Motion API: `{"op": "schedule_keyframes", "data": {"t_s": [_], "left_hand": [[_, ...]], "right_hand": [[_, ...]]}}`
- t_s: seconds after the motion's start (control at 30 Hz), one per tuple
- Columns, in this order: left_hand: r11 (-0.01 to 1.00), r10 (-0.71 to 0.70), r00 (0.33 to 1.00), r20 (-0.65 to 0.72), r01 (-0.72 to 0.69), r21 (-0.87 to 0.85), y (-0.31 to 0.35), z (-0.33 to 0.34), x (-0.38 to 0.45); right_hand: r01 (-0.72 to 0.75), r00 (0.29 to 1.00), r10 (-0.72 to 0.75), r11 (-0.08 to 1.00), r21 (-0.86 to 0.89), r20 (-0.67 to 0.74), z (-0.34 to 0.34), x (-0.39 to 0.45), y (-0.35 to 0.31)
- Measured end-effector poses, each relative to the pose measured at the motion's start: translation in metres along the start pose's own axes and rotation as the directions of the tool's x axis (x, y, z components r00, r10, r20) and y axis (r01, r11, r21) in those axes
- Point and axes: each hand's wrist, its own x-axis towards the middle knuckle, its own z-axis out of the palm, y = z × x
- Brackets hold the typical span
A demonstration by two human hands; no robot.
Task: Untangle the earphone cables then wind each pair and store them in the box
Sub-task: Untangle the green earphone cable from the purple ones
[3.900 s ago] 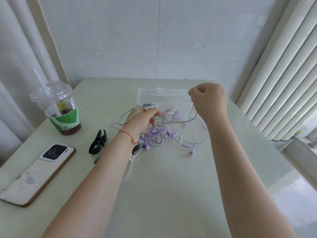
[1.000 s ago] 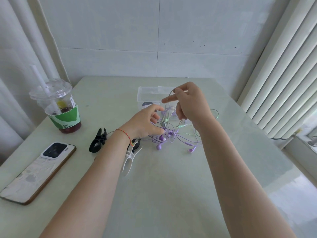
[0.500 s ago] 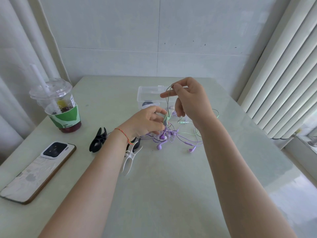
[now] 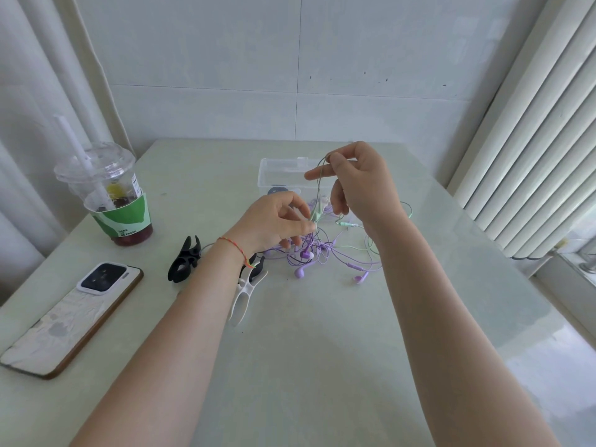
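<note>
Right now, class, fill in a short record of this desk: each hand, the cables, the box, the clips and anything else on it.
left hand: pinches the green cable low, above the tangle
right hand: pinches the green cable higher, lifting a loop
purple cables: tangled on the table, not wound
box: clear, open, behind the hands; its contents unclear
clips: black clip and white clip lie by the left arm
other: cup with straw, phone face down, both left

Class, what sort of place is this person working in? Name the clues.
Probably a home or casual room, not a workshop: a pale tabletop against a white tiled wall, a plastic iced-drink cup with a straw, and a phone in a white case.
</note>
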Motion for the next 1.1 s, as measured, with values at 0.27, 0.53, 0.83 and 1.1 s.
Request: {"op": "schedule_keyframes", "data": {"t_s": [0.27,0.53,0.83,1.1], "left_hand": [[0.998,-0.015,0.999,-0.035,0.017,0.053,0.0,0.0,-0.001],[0.936,-0.008,0.997,-0.073,0.033,0.352,0.001,-0.002,-0.001],[0.893,0.041,0.996,-0.073,-0.004,0.45,-0.002,-0.006,0.001],[0.91,0.024,0.999,-0.03,-0.009,0.413,-0.002,-0.006,-0.001]], "right_hand": [[-0.019,1.0,0.018,0.999,-0.05,-0.017,-0.002,0.004,0.004],[-0.008,0.999,0.019,0.958,-0.287,0.036,-0.002,0.005,0.01],[0.02,1.0,-0.011,0.937,-0.348,0.026,-0.004,0.005,0.011],[0.02,1.0,-0.009,0.926,-0.377,0.029,-0.003,0.005,0.013]]}}
